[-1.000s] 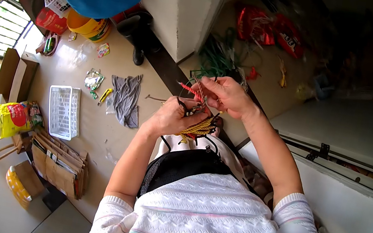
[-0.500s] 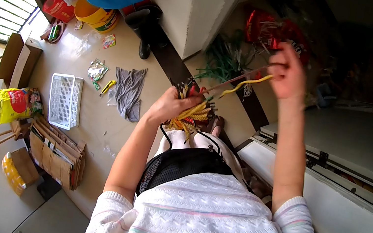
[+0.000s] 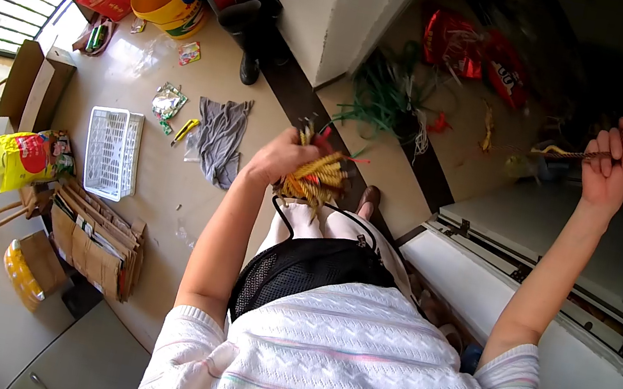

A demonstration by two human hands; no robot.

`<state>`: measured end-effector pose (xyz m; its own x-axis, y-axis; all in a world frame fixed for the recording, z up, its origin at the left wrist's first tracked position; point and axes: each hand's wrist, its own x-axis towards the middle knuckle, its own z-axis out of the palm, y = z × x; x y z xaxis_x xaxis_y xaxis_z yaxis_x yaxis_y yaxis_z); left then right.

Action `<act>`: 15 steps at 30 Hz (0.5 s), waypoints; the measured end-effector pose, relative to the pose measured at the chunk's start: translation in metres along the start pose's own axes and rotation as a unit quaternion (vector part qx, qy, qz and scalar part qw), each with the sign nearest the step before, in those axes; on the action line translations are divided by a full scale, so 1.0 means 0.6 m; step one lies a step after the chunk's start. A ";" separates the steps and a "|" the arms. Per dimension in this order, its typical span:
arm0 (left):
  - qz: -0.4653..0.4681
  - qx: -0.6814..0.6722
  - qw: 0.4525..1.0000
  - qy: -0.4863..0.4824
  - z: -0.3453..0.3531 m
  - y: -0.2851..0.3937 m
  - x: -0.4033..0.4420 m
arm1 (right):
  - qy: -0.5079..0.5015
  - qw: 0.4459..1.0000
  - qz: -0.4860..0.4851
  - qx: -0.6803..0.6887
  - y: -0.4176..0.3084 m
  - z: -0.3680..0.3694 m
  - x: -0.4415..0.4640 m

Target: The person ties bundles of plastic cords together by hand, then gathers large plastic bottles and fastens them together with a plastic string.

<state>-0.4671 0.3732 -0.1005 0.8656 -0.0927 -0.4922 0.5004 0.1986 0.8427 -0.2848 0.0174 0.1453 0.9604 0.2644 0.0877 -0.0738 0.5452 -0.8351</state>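
My left hand (image 3: 283,155) is closed around a bundle of twisted yellow cords (image 3: 318,181). Red and dark ends stick out of the bundle's top, over my lap. Far out to the right, my right hand (image 3: 609,170) grips a thin brown cord (image 3: 595,156) that trails leftward from the fingers. A yellow strand runs along with it, and its far end is blurred. Below that, a short yellow piece (image 3: 489,127) shows over the floor; whether it lies there or is in the air I cannot tell.
Green plastic strips (image 3: 384,91) and red shiny bags (image 3: 454,45) lie ahead. On the left floor are a grey cloth (image 3: 219,137), a yellow cutter (image 3: 185,131), a white basket (image 3: 112,155) and folded cardboard (image 3: 91,239). A white wall corner (image 3: 343,17) juts out ahead.
My right hand has swung outward to the right, drawing the brown cord and yellow strand away from the bundle. My left hand keeps its hold and has shifted only slightly.
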 end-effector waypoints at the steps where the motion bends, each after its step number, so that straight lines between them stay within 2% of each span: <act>1: -0.003 -0.083 0.996 0.041 -0.001 0.001 0.002 | -0.005 1.000 0.003 -0.020 0.005 0.011 -0.007; 2: 0.008 -0.184 0.980 0.077 0.001 0.005 0.003 | 0.031 0.999 0.017 -0.036 0.014 0.018 -0.015; 4: -0.027 -0.296 0.948 0.117 -0.009 0.007 0.011 | 0.103 0.991 0.046 -0.068 0.045 0.027 -0.035; 5: -0.044 -0.351 0.925 0.135 -0.012 0.008 0.014 | 0.088 0.981 0.051 -0.163 0.080 0.031 -0.051; 6: -0.028 -0.375 0.922 0.087 -0.011 0.016 0.011 | 0.053 0.972 0.087 -0.212 0.120 0.045 -0.070; 7: -0.016 -0.404 0.912 0.075 -0.008 0.020 0.011 | 0.051 0.972 0.140 -0.180 0.168 0.061 -0.096; 8: -0.004 -0.432 0.900 0.062 -0.002 0.023 0.013 | 0.024 0.960 0.171 -0.222 0.214 0.086 -0.118; 11: 0.027 -0.491 0.870 0.042 0.012 0.024 0.017 | -0.117 0.925 0.259 -0.252 0.305 0.136 -0.160; 13: 0.040 -0.529 0.847 0.031 0.029 0.042 0.011 | -0.136 0.915 0.286 -0.250 0.364 0.141 -0.177; 15: 0.040 -0.549 0.835 0.023 0.041 0.044 0.011 | -0.149 0.893 0.204 -0.373 0.381 0.154 -0.179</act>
<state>-0.4475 0.3538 -0.0762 0.8813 -0.0033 -0.4725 0.0994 0.9789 0.1785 -0.4297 0.1872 -0.0048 0.7719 0.5803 -0.2595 -0.0955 -0.2976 -0.9499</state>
